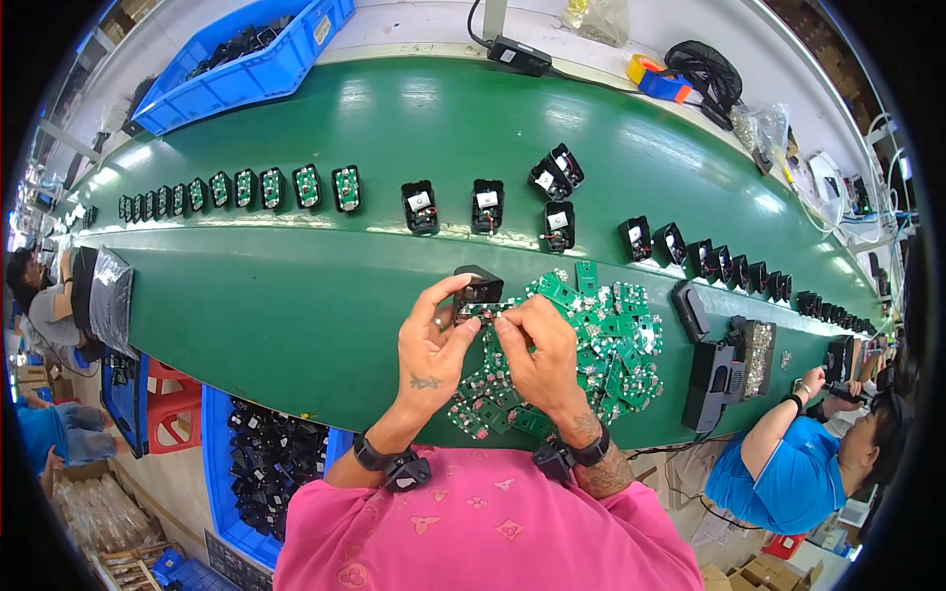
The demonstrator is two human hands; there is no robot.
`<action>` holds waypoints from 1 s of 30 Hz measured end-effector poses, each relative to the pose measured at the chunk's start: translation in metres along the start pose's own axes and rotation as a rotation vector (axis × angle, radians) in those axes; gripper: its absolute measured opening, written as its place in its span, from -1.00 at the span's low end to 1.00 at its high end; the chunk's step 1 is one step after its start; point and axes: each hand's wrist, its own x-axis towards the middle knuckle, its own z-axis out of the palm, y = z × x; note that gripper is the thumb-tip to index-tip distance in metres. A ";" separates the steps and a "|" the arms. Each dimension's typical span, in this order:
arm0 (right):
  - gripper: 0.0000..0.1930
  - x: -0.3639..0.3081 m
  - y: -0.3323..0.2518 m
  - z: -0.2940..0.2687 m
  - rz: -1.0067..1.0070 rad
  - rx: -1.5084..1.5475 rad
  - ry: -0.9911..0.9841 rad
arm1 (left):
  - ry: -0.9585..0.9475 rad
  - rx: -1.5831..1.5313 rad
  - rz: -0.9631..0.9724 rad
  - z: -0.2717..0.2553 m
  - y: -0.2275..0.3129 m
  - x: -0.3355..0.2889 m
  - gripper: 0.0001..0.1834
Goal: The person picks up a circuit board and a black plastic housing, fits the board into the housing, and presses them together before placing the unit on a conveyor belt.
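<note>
The green conveyor belt (296,295) fills the room from side to side, and everything sits in relation to it. Beyond its far edge, at the left, a big blue bin (246,59) rests on the white ledge with dark parts inside. Under its near edge, left of the worker in pink, a second blue bin (219,463) holds a heap of black housings. Near its left end lies a shiny dark bag (110,295).

Down the middle of the belt runs a row. To the left I count roughly a dozen green circuit boards (305,185) standing side by side; the farthest ones are too small to count surely. Next come five open black housings (421,207), each with a small white label inside, then a longer string of closed black ones (724,264) toward the right end, too crowded to number.

At the near edge lies a loose pile of green boards (611,345), too many to count. Just right of it sit a black adapter (690,310) and a black box (714,384).

Over the pile's left edge, the left hand (431,345) pinches a black housing (479,288) between thumb and curled fingers. The right hand (537,345), fingers bent close, presses a small green board (483,313) against that housing's underside
</note>
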 end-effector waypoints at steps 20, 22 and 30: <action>-0.91 0.010 0.004 -0.017 0.030 0.089 -0.240 | -0.065 0.231 0.095 0.002 0.004 0.001 -0.54; -0.91 0.012 0.001 -0.021 0.051 0.086 -0.281 | -0.072 0.257 0.119 0.000 0.001 0.001 -0.54; -0.89 0.008 0.003 -0.022 0.127 0.116 -0.318 | -0.102 0.477 0.196 0.003 0.005 -0.005 -0.52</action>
